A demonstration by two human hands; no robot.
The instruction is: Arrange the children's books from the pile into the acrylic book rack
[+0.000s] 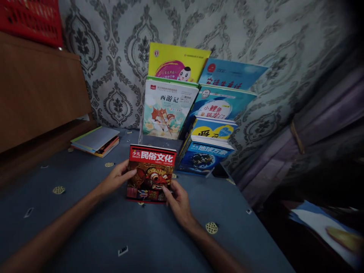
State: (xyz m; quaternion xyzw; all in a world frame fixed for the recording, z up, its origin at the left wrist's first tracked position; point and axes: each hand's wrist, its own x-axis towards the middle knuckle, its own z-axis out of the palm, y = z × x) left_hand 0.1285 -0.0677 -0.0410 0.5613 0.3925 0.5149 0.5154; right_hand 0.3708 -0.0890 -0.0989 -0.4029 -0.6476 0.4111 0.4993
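A small red-topped book [150, 170] with a dragon-like mask on its cover stands tilted just above the dark blue tablecloth. My left hand [118, 176] grips its left edge, thumb on the cover. On the lower right edge my right hand [179, 201] holds it too, its thumb across the front and its other fingers partly hidden behind. Right behind it is a clear book rack [140, 133] with tiers of upright books. Its left side shows a white book [170, 110] before a yellow book [176, 60]. On its right stand several blue books, the Earth book [200, 157] frontmost.
A short stack of books [96, 140] lies flat at the left, beside a wooden cabinet [40, 87] topped by a red plastic basket [31, 22]. A dark phone-like object [220, 171] lies right of the rack. A tied curtain [281, 151] hangs beyond the table's right edge.
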